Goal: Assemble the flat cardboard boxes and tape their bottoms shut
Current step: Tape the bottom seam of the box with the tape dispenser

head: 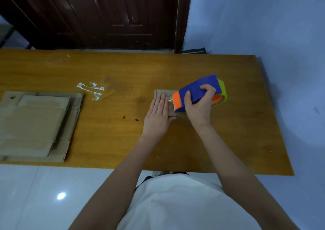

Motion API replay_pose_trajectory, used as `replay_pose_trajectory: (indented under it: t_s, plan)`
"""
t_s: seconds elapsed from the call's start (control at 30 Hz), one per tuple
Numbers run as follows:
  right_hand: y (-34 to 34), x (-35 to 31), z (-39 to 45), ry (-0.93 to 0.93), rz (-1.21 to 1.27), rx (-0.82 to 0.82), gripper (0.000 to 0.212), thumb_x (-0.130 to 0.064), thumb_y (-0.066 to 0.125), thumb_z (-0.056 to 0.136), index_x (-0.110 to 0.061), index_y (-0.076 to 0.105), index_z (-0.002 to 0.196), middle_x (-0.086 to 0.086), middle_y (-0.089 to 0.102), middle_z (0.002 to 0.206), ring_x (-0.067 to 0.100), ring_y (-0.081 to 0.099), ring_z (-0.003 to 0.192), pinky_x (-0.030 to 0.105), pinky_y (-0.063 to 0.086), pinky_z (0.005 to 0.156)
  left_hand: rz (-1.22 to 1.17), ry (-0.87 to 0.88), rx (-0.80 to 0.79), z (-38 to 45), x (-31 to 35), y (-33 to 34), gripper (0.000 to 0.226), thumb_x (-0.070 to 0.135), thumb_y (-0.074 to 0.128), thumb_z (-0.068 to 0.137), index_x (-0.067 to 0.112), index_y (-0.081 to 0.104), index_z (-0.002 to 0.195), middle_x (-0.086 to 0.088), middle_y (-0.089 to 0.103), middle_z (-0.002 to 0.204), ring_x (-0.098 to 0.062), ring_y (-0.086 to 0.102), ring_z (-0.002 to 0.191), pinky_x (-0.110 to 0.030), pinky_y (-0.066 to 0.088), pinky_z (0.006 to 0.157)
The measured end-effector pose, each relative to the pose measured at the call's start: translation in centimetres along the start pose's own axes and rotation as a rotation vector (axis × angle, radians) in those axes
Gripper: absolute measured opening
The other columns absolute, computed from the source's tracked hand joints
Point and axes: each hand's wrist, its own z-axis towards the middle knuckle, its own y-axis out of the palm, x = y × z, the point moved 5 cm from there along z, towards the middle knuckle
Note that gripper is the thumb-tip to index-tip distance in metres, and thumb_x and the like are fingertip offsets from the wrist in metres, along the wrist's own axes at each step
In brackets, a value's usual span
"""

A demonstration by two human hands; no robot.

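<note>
A small brown cardboard box (161, 93) stands on the wooden table (114, 133), right of centre. My left hand (157, 117) lies flat on its top with straight fingers. My right hand (199, 104) grips a blue and orange tape dispenser (200, 88) with a green roll at its back. The dispenser's toothed orange front rests on the box just right of my left fingers. Most of the box is hidden beneath both hands and the dispenser.
A stack of flat cardboard boxes (35, 125) lies at the table's left end. White tape scraps (91, 89) stick to the wood near the middle. A dark door (98, 15) stands behind the table, and a blue wall runs along its right side.
</note>
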Motion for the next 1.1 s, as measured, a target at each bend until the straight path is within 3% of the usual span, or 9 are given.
replay_pose_trajectory:
  t_s: [0.1,0.23,0.43,0.57,0.63,0.73,0.83,0.97,1.1]
  plan:
    - [-0.9,-0.2,0.4,0.037,0.073,0.078,0.039,-0.012,0.064,0.088,-0.019,0.031,0.108,-0.012,0.041,0.102,0.016,0.058,0.086,0.022,0.052,0.066,0.006,0.003,0.005,0.0,-0.1,-0.1,0.075,0.052,0.024,0.092,-0.005,0.046,0.134,-0.022,0.046,0.141,-0.031,0.042,0.134,-0.043,0.029,0.111]
    - [-1.7,-0.4,0.5,0.036,0.114,0.106,0.040,-0.011,0.064,0.087,-0.019,0.030,0.108,-0.010,0.041,0.102,0.012,0.058,0.085,0.021,0.052,0.064,0.002,0.013,0.025,0.0,0.1,-0.2,0.076,0.053,0.023,0.092,-0.005,0.043,0.137,-0.021,0.044,0.143,-0.030,0.040,0.135,-0.042,0.025,0.112]
    - [-6.8,-0.2,2.6,0.022,0.141,0.287,0.041,-0.002,0.063,0.086,-0.013,0.029,0.106,-0.010,0.036,0.106,-0.011,0.053,0.085,0.011,0.045,0.068,-0.021,0.005,0.055,-0.2,-0.6,-0.5,0.075,0.052,0.026,0.093,-0.005,0.040,0.138,-0.022,0.043,0.143,-0.030,0.039,0.135,-0.042,0.023,0.113]
    - [-7.7,0.1,2.5,-0.002,0.040,0.169,0.042,-0.006,0.064,0.087,-0.024,0.030,0.104,-0.011,0.039,0.105,0.002,0.055,0.086,0.015,0.048,0.070,-0.006,0.030,0.056,0.2,0.2,-0.1,0.075,0.052,0.025,0.093,-0.004,0.039,0.139,-0.022,0.040,0.145,-0.031,0.036,0.137,-0.042,0.024,0.115]
    - [-7.1,0.1,2.1,-0.044,-0.061,0.144,0.039,-0.007,0.064,0.086,-0.016,0.034,0.108,-0.010,0.040,0.104,0.009,0.052,0.087,0.013,0.044,0.073,-0.002,0.040,0.070,0.3,0.2,0.2,0.073,0.052,0.026,0.094,-0.003,0.039,0.140,-0.023,0.039,0.145,-0.032,0.036,0.137,-0.042,0.024,0.115]
    - [-6.3,0.3,2.1,-0.086,-0.189,0.092,0.036,-0.010,0.065,0.086,0.003,0.044,0.113,0.002,0.041,0.106,0.015,0.049,0.092,0.021,0.043,0.077,-0.014,0.064,0.098,0.2,0.4,0.2,0.067,0.051,0.027,0.095,0.006,0.038,0.144,-0.025,0.036,0.146,-0.035,0.034,0.138,-0.046,0.029,0.113]
    - [-5.9,0.1,2.1,-0.170,-0.278,0.067,0.036,-0.007,0.066,0.085,0.011,0.047,0.109,0.006,0.043,0.099,0.016,0.050,0.085,0.023,0.042,0.070,-0.018,0.068,0.104,0.2,0.5,0.0,0.064,0.051,0.024,0.096,0.012,0.037,0.145,-0.026,0.036,0.146,-0.036,0.034,0.137,-0.047,0.030,0.112]
    - [-5.4,-0.1,1.9,-0.258,-0.373,0.049,0.033,-0.008,0.067,0.084,0.012,0.051,0.106,0.024,0.057,0.091,0.038,0.059,0.076,0.044,0.051,0.059,-0.020,0.062,0.092,0.3,0.3,-0.1,0.063,0.051,0.024,0.096,0.015,0.039,0.145,-0.026,0.038,0.145,-0.036,0.037,0.136,-0.047,0.033,0.111]
    - [-4.6,-0.5,1.7,-0.242,-0.354,0.045,0.033,-0.010,0.066,0.084,0.010,0.052,0.105,0.022,0.058,0.088,0.037,0.059,0.070,0.048,0.052,0.054,-0.001,0.050,0.081,-0.2,-0.9,-0.6,0.062,0.050,0.022,0.095,0.017,0.040,0.144,-0.026,0.039,0.144,-0.036,0.038,0.135,-0.046,0.029,0.111]
